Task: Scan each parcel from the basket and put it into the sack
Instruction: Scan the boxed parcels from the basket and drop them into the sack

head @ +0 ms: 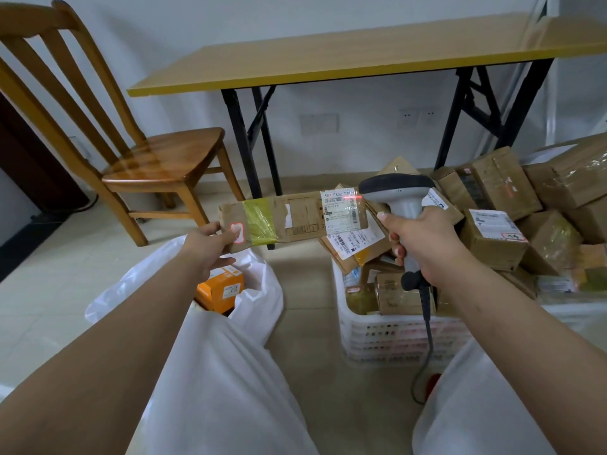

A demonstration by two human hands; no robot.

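Left hand (pixel 210 243) pinches my flat parcel (pixel 294 218) by its left end, long axis level left to right, label facing me, above open floor between sack (pixel 259 300) and basket (pixel 387 339). Right hand (pixel 423 244) grips the scanner (pixel 399 195), its red line on the label.

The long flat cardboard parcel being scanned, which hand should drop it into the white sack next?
Left. The left hand already grips the long flat cardboard parcel directly above the open white plastic sack, while the right hand holds the grey handheld scanner over the white plastic basket.
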